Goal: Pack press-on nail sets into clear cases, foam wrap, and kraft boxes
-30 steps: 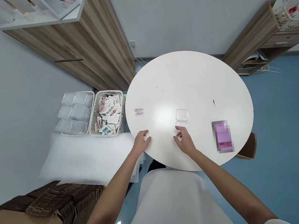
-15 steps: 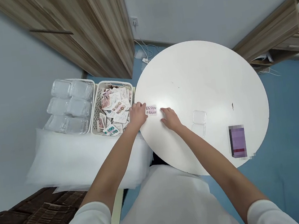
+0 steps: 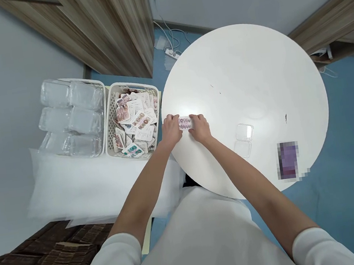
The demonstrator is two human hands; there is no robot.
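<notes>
A small card of pink press-on nails (image 3: 185, 123) lies at the left edge of the round white table (image 3: 253, 67). My left hand (image 3: 171, 129) pinches its left end and my right hand (image 3: 198, 127) pinches its right end, fingers curled on it. An open clear plastic clamshell box (image 3: 244, 139) lies on the table to the right of my right hand, untouched.
A white basket (image 3: 132, 120) holding several nail cards stands left of the table, beside a basket of clear plastic boxes (image 3: 70, 118). A blurred purple item (image 3: 288, 160) lies near the table's right front edge. White foam sheets and brown cardboard lie lower left.
Both hands have left the clamshell box and table front and moved left to the nail card, closing on its two ends. The camera has tilted further down.
</notes>
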